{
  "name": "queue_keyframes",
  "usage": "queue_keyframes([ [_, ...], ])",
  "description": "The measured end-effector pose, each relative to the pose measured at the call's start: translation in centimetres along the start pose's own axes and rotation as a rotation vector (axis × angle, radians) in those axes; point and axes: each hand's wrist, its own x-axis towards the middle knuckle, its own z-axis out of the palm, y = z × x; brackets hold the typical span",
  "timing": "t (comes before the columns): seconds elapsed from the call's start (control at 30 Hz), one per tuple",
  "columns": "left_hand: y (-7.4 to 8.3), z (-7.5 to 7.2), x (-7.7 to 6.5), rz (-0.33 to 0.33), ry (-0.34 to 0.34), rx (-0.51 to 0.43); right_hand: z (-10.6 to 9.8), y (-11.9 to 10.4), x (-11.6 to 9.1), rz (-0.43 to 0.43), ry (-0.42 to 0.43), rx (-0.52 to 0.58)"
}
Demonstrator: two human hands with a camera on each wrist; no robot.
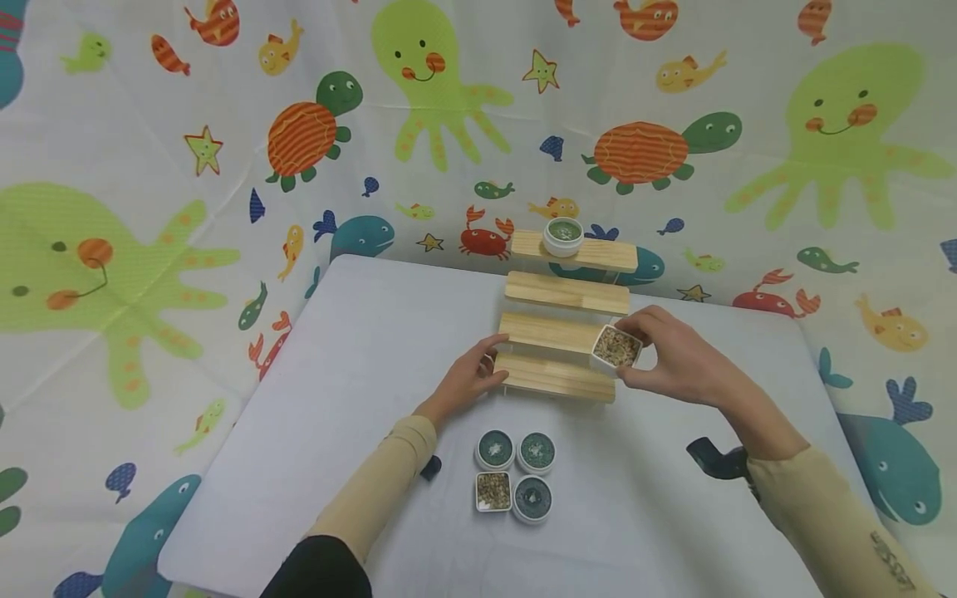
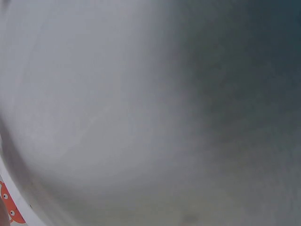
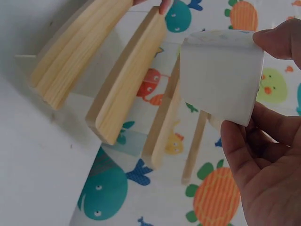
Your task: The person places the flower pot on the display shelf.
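Observation:
My right hand (image 1: 676, 357) pinches a small square white pot (image 1: 616, 347) between thumb and fingers, its top full of brown grainy filling. It is held at the right end of the two lower planks of a tiered wooden stand (image 1: 557, 376). In the right wrist view, the plain white side of the pot faces the camera, above the fingers. My left hand (image 1: 467, 380) grips the stand's left end, fingertips at the two lower planks. A round white pot (image 1: 563, 236) with a green top sits on the highest plank. The left wrist view is a blur.
Near the table's front stand three round pots with dark green tops, one of them a round pot (image 1: 533, 498), and another square pot (image 1: 493, 492). White cloth covers the table (image 1: 404, 332). Behind hangs a sea-animal curtain (image 1: 463, 199).

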Motion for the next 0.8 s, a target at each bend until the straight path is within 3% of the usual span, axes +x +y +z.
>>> queue_keyframes([
  [0.33,-0.1,0.0,0.0,0.025,0.011,-0.008,-1.4,0.9,1.5,0.010,0.017,-0.027],
  [0.8,0.0,-0.1,-0.1,0.006,0.006,-0.018,-2.7,2.5,3.9,0.067,0.028,-0.008],
])
